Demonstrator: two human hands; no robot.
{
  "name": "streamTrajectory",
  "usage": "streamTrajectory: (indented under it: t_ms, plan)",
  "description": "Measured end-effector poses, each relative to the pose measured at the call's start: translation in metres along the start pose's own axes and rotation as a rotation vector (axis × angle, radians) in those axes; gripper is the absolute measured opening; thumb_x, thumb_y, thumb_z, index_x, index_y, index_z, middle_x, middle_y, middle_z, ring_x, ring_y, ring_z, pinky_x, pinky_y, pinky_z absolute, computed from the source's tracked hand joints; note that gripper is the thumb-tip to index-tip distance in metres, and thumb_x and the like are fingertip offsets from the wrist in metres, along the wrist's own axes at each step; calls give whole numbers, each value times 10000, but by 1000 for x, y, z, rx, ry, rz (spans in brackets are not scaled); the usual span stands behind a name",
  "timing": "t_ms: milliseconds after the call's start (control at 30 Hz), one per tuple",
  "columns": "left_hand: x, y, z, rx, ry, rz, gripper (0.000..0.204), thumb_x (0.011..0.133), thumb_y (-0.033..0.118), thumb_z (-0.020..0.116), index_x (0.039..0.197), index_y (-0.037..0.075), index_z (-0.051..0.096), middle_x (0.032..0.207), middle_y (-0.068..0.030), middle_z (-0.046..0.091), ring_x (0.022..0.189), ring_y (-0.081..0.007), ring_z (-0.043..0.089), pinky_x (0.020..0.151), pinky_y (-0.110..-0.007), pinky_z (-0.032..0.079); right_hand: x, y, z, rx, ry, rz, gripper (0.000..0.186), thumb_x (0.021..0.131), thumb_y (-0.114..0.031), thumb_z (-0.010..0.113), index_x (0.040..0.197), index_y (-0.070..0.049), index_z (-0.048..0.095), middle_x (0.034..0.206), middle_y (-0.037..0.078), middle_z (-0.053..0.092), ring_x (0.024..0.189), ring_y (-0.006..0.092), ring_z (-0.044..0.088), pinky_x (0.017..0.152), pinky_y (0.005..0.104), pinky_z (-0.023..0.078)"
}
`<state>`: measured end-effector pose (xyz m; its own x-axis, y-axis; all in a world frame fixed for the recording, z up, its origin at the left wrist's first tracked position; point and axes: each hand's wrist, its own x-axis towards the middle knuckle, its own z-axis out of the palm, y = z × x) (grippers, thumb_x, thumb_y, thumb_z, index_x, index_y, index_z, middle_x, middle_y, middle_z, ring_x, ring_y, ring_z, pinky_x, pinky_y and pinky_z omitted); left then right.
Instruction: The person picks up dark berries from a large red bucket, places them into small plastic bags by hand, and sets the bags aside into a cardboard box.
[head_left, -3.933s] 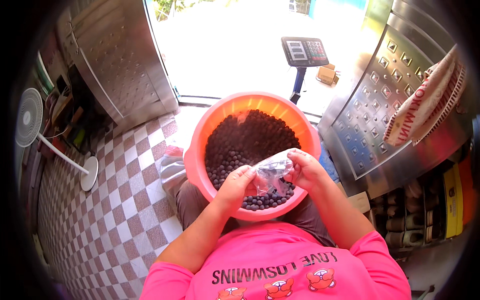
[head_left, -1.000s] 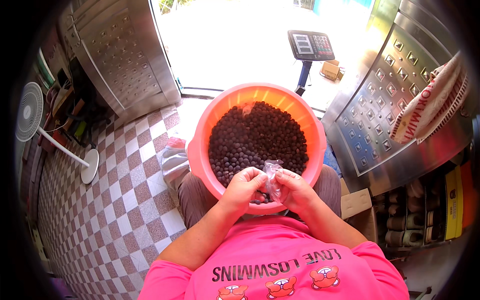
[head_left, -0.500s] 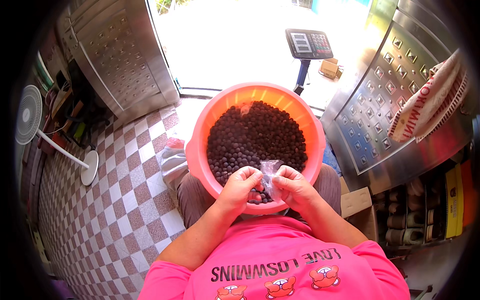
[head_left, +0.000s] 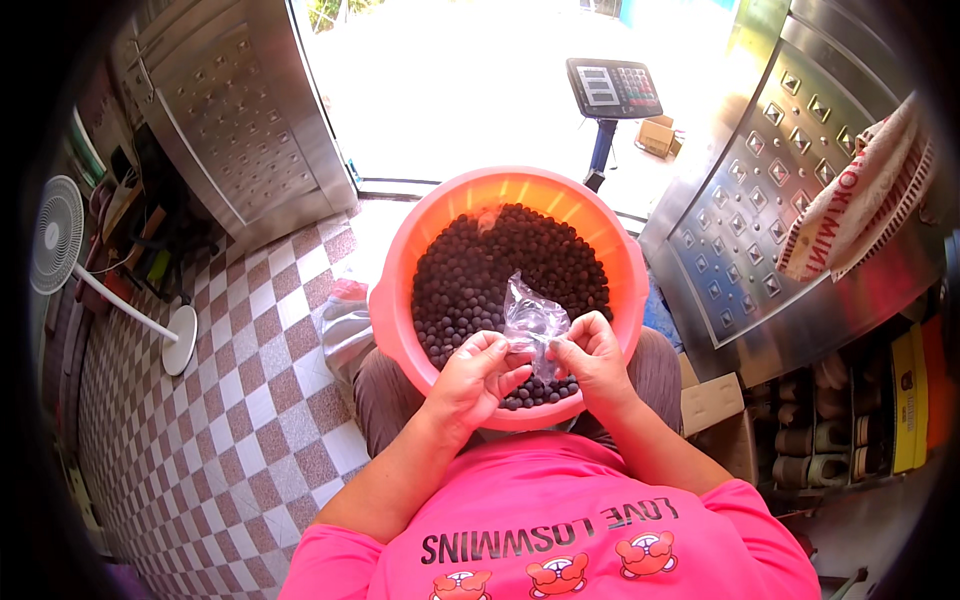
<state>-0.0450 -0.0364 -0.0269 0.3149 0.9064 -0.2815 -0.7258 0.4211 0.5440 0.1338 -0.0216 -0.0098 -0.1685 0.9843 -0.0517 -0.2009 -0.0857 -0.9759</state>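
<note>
A clear, crumpled plastic bag stands up between my hands, above a heap of small dark round balls. The balls lie in a big pink-orange plastic basin at my lap. My left hand pinches the lower left edge of the bag between thumb and fingers. On the other side, my right hand grips the bag's lower right edge with thumb and forefinger. Nothing dark shows inside the film, which lets the balls behind it be seen.
A platform scale's display stands beyond the basin by the open doorway. Metal doors flank it. A white fan is at left on the checked floor. Right are a cardboard box, shoes on a rack and a hanging towel.
The bag has spread out and now rises farther up over the balls. My left hand's fingers have loosened and shifted slightly; my right hand has moved a little up and right.
</note>
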Motion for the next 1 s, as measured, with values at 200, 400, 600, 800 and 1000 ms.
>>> streamTrajectory:
  t_ms: [200,400,600,800,1000]
  plan:
    - [3,-1,-3,-105,45,28,74,925,112,463,928,65,520,952,-105,617,877,-202,615,750,-325,541,-7,6,-1,-181,-115,-134,125,833,29,534,898,-70,574,755,32,570,611,88,516,565,204,421]
    - [2,-2,-2,-109,111,70,91,932,115,446,900,54,505,911,-92,601,842,-210,612,749,-360,548,-3,4,6,-745,-139,-525,265,769,41,523,981,-80,625,788,117,563,716,278,578,628,326,463]
    - [3,-6,-4,-141,184,150,78,935,117,441,923,54,487,875,-100,593,789,-204,614,748,-370,554,-7,2,11,-969,-93,-491,301,789,-51,514,1085,-53,567,885,154,591,799,320,594,694,391,483]
    - [1,-4,-1,-65,128,99,80,941,137,433,916,71,471,800,-77,585,680,-167,602,672,-337,564,-10,-3,12,-1097,-150,-342,413,777,-107,511,1187,-62,498,923,191,610,827,345,604,702,437,479]
    - [3,-6,-3,173,159,-6,82,935,177,457,941,96,447,752,-35,543,535,-94,504,408,-232,427,-10,-21,14,-1164,-196,-140,522,748,-104,514,1265,-109,449,824,215,619,758,367,610,686,456,478]
